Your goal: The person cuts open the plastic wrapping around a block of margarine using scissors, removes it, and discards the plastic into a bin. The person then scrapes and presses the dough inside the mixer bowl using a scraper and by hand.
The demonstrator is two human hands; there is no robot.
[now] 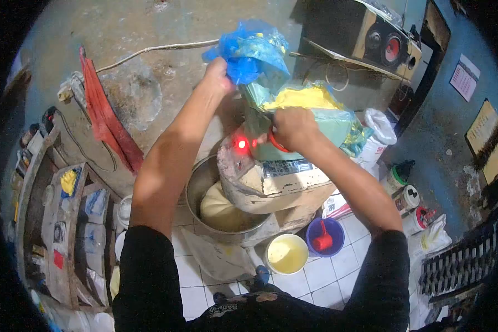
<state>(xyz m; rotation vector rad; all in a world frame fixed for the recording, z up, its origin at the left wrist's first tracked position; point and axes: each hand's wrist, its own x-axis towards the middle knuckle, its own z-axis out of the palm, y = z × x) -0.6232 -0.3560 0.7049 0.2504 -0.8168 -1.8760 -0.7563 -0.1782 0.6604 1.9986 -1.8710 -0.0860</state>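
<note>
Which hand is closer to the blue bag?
The left hand: it is holding the blue bag. The right hand is lower and farther right, at the near edge of the yellow block, away from the bag.

The fingertips of the person's left hand (220, 77) are lost in a crumpled, translucent blue plastic bag (250, 52). Under the right hand (296, 127) only part of a curved orange-red thing (277, 145) shows; what it is cannot be told, nor what the fingers hold. A pale green plastic liner (332, 126) hides the lower part of the soft yellow mass (307, 98). The cream-painted, chipped machine head (282, 193) covers the far side of the smooth pale dough (218, 206). Print on the white paper calendar (466, 76), far right, is too small to read.
</note>
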